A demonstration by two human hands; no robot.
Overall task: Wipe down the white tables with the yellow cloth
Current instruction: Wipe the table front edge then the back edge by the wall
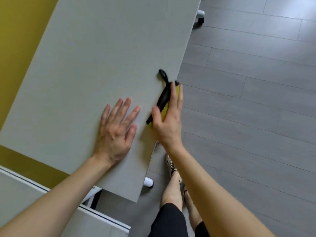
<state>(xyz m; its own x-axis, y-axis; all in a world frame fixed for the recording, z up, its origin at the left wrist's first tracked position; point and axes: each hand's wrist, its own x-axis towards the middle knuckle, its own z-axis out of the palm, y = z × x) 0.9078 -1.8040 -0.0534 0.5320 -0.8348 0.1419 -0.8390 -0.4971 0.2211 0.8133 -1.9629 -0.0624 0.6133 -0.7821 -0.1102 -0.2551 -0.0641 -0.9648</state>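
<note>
A long white table (95, 65) runs from the lower middle to the top of the head view. The yellow cloth (165, 108), with a black edge and a black loop, lies at the table's right edge. My right hand (168, 120) lies over the cloth with straight fingers and presses it onto the tabletop; the thumb is spread to the left. My left hand (117, 129) rests flat on the table with its fingers spread, a short way left of the cloth.
Grey plank floor (248, 108) fills the right side. A yellow wall (18, 40) borders the table on the left. Table legs with castors (201, 16) show at the top and at the bottom. A second white table (25, 199) sits at lower left. My legs and shoes stand by the table edge.
</note>
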